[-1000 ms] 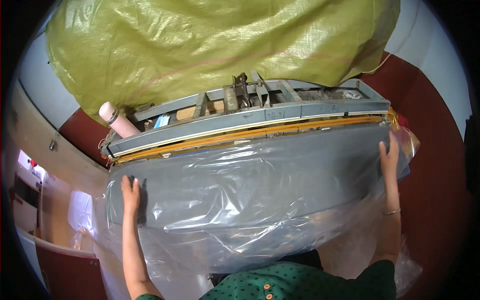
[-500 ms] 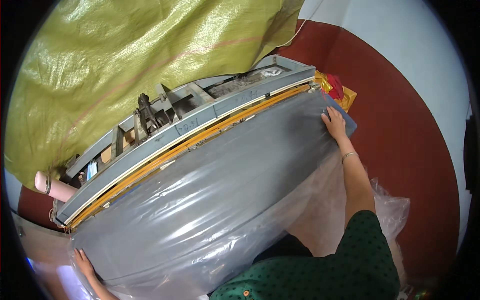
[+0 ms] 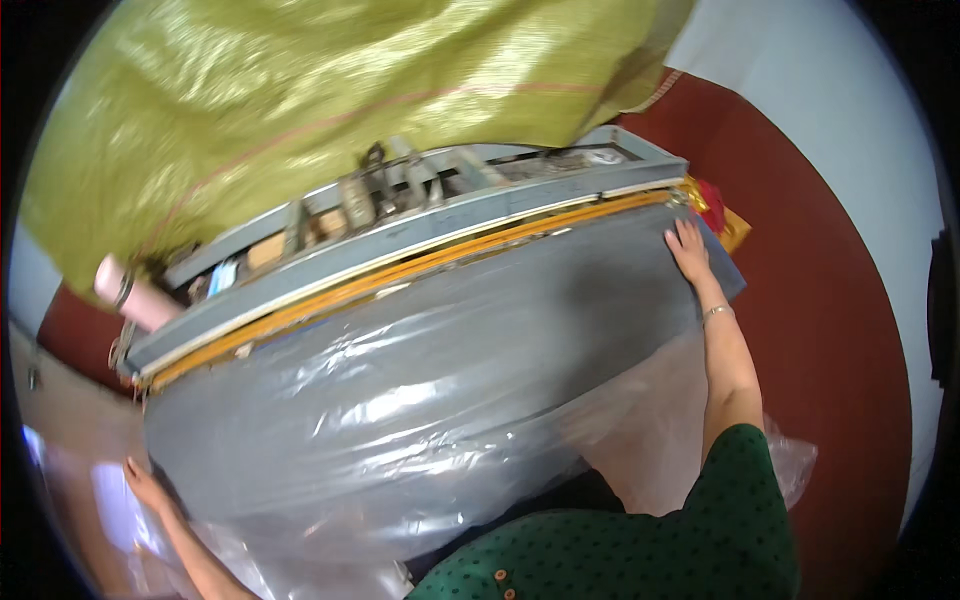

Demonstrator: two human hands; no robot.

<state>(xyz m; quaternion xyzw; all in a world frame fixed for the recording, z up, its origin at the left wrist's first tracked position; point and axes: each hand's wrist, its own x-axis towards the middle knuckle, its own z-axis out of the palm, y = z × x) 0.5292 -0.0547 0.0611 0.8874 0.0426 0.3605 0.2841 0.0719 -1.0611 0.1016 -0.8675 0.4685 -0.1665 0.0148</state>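
Clear plastic film (image 3: 400, 400) lies over a long grey work surface (image 3: 480, 310), its shiny wrinkles running along the near side. My right hand (image 3: 688, 252) rests flat near the far right end, fingers spread on the film, a bracelet at the wrist. At the left end, my left hand (image 3: 147, 487) is by the edge of the surface with its fingers stretched out; it is slightly blurred, and I cannot tell whether it touches the film. Loose film hangs down over the near edge and across my lap.
Behind the surface runs a grey metal frame (image 3: 340, 255) with orange strips (image 3: 420, 262) and metal parts in its compartments. A pink bottle (image 3: 140, 295) leans at its left end. Yellow-green woven sheeting (image 3: 330, 80) covers the back. Red and gold wrapping (image 3: 715, 208) sits at the far right.
My view has turned, so the frame and surface appear more level. My left hand has shifted from lying on the film to the left edge; my right hand stays at the right end.
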